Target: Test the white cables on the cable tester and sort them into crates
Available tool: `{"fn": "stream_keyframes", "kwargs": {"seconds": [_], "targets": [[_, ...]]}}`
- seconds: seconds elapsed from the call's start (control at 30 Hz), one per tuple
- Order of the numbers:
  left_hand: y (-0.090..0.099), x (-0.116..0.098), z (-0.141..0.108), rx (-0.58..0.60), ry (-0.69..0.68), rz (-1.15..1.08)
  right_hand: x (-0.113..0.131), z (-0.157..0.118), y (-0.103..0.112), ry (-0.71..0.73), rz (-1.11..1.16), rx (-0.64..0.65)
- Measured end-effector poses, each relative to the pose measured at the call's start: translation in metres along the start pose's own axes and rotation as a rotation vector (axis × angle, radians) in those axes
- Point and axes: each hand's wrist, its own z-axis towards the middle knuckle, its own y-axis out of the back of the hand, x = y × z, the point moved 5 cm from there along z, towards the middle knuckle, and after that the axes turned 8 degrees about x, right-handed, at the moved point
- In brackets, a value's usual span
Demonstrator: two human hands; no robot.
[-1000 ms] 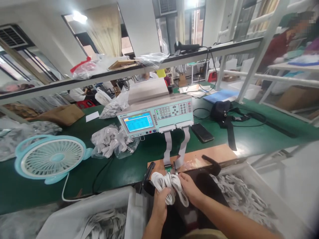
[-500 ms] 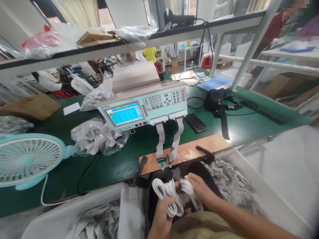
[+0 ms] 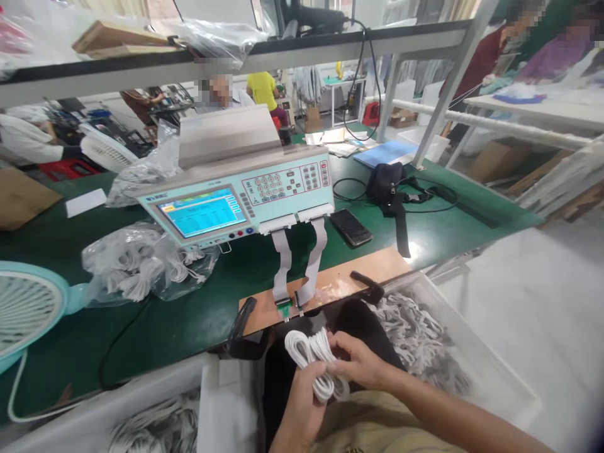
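Observation:
Coiled white cables (image 3: 306, 349) are bundled over my lap, their loops standing up between my hands. My left hand (image 3: 304, 393) wraps round the bundle from below, thumb across the coils. From the right, my right hand (image 3: 353, 362) closes on the same bundle with its fingertips; what lies behind the fingers is hidden. Just beyond my hands, small connectors on a green board (image 3: 285, 309) and a ribbon cable (image 3: 309, 280) sit on a wooden strip (image 3: 377, 267) at the bench edge. The ribbons run up to a tester (image 3: 236, 201) with a lit screen.
White bins with many cables flank me, one at left (image 3: 207, 402) and one at right (image 3: 500, 371). On the green bench are bagged cables (image 3: 136, 264), a fan (image 3: 28, 308), a phone (image 3: 352, 228) and a black pouch (image 3: 389, 182). A shelf (image 3: 401, 41) crosses above.
My right hand has brought its white cable in against the bundle in my left hand. The view has shifted, so the bench things appear farther left.

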Motion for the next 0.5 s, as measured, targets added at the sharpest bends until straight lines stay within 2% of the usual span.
{"fn": "stream_keyframes", "kwargs": {"seconds": [0.17, 0.23, 0.3, 0.37, 0.4, 0.5], "targets": [[0.002, -0.003, -0.011, 0.013, 0.032, -0.004, -0.001, 0.0, -0.004, 0.036, 0.273, 0.133], [0.005, -0.003, -0.014, 0.016, 0.022, 0.03, -0.007, -0.001, -0.002, -0.031, 0.429, 0.084], [0.009, -0.006, -0.015, -0.003, -0.026, 0.093, -0.02, -0.001, 0.002, -0.125, 0.552, -0.034], [0.016, -0.013, -0.015, -0.071, -0.12, 0.198, -0.031, -0.002, 0.006, -0.192, 0.597, -0.1], [0.02, -0.018, -0.015, -0.12, -0.174, 0.267, -0.035, -0.002, 0.006, -0.211, 0.602, -0.089], [0.024, -0.037, -0.017, -0.252, -0.312, 0.439, -0.038, -0.004, 0.003, -0.262, 0.6, 0.044]]}}
